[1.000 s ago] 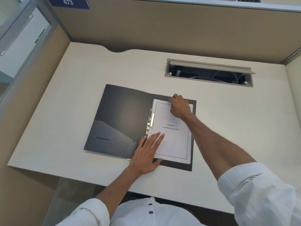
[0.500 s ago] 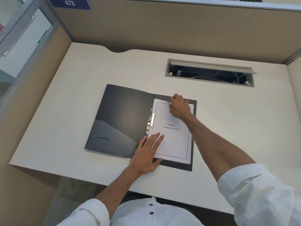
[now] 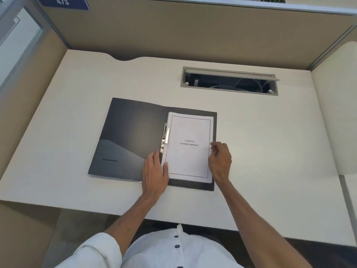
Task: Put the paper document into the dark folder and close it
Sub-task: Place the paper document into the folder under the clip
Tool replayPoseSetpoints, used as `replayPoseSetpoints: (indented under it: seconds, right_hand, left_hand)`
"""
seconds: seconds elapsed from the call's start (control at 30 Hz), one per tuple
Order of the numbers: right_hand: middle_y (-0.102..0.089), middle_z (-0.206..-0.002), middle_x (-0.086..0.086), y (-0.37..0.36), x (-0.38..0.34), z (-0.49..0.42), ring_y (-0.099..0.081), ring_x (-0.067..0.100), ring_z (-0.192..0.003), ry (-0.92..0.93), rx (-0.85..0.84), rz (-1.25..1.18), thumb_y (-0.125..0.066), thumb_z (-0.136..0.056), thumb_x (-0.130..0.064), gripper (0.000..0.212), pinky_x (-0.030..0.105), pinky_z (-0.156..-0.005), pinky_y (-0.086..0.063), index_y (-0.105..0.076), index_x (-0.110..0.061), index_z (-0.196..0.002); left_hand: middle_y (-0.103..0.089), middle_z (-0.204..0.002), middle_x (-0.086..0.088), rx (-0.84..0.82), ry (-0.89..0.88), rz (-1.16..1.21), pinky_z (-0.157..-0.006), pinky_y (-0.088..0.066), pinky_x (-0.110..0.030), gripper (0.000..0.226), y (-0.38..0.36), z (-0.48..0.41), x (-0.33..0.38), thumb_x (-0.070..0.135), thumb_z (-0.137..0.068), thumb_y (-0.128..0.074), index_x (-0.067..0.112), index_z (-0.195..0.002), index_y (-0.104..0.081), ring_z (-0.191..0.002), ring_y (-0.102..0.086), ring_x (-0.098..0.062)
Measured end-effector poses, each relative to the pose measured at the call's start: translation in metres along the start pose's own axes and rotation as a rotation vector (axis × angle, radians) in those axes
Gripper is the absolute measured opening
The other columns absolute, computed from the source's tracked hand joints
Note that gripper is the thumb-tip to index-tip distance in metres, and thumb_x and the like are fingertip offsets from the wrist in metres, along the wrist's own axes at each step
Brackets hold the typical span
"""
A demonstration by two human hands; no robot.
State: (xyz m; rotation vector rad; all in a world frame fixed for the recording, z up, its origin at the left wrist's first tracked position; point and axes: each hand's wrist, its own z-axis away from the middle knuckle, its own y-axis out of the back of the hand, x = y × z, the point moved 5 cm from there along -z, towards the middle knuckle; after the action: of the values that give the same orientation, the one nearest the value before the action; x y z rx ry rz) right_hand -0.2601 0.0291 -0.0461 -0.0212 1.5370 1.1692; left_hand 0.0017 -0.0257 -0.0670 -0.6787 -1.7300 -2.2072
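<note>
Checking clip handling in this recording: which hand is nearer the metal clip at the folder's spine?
Left. The left hand lies just below the metal clip, at the paper's left edge; the right hand is across the paper.

Cream bench (image 3: 260, 144) before me, boxed in by tan cubicle partitions (image 3: 193, 31). Cable hatch (image 3: 229, 81) set into the bench's far right part, its lid tilted open, pale cables visible inside. Blue plate (image 3: 63, 1) reading 473 at the partition's top left corner.

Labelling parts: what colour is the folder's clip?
Shiny silver metal clip, seen in the head view.
</note>
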Motion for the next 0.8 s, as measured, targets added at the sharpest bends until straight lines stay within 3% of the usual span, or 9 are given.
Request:
replayPoseSetpoints:
  seconds: [0.07,0.23,0.33,0.43,0.6,0.8]
  right_hand:
    - [-0.069,-0.111,0.003,0.012,0.019,0.016,-0.065,0.023,-0.094,-0.054,0.027,0.013,-0.048,-0.099,0.006,0.033,0.033,-0.084,-0.051,-0.074,-0.01,-0.111]
    - [-0.072,-0.111,0.006,0.024,0.054,0.04,-0.069,0.026,-0.101,-0.155,-0.065,0.064,-0.049,-0.094,0.008,0.038,0.029,-0.087,-0.049,-0.077,-0.008,-0.116]
    - [-0.074,-0.109,0.006,0.026,0.06,0.051,-0.071,0.027,-0.101,-0.12,-0.094,0.083,-0.049,-0.097,0.006,0.037,0.026,-0.085,-0.047,-0.079,-0.008,-0.115]
    - [-0.075,-0.115,0.007,0.023,0.059,0.058,-0.07,0.025,-0.103,-0.093,-0.136,0.107,-0.05,-0.098,0.004,0.038,0.029,-0.093,-0.052,-0.079,-0.007,-0.12]
    - [-0.072,-0.111,0.008,0.019,0.055,0.062,-0.063,0.023,-0.092,-0.108,-0.175,0.138,-0.049,-0.091,0.006,0.038,0.028,-0.085,-0.048,-0.078,-0.007,-0.112]
    - [-0.071,-0.111,0.007,0.017,0.048,0.064,-0.064,0.024,-0.094,-0.101,-0.207,0.174,-0.047,-0.09,0.008,0.039,0.029,-0.085,-0.049,-0.077,-0.005,-0.112]
  left_hand:
    - [-0.054,-0.148,-0.008,0.014,0.035,0.008,-0.113,-0.055,-0.046,0.055,0.0,0.005,-0.002,0.034,-0.114,-0.052,0.011,-0.163,-0.044,-0.131,-0.056,-0.024]
    - [-0.056,-0.137,-0.01,0.01,0.062,0.058,-0.11,-0.057,-0.049,0.048,-0.004,0.02,-0.006,0.029,-0.113,-0.054,0.008,-0.156,-0.051,-0.125,-0.058,-0.026]
    - [-0.056,-0.138,-0.01,0.0,0.076,0.084,-0.113,-0.056,-0.051,0.044,-0.007,0.026,-0.006,0.027,-0.114,-0.053,0.009,-0.154,-0.053,-0.127,-0.058,-0.028]
    - [-0.057,-0.139,-0.011,-0.005,0.086,0.101,-0.114,-0.056,-0.052,0.038,-0.01,0.032,-0.006,0.025,-0.114,-0.052,0.011,-0.15,-0.056,-0.13,-0.059,-0.029]
    - [-0.059,-0.138,-0.01,0.009,0.068,0.139,-0.11,-0.06,-0.048,0.035,-0.012,0.04,-0.002,0.02,-0.114,-0.053,0.01,-0.147,-0.059,-0.126,-0.061,-0.027]
    - [-0.059,-0.144,-0.012,0.014,0.07,0.141,-0.114,-0.058,-0.051,0.038,-0.012,0.042,0.0,0.021,-0.114,-0.053,0.01,-0.149,-0.058,-0.132,-0.06,-0.03]
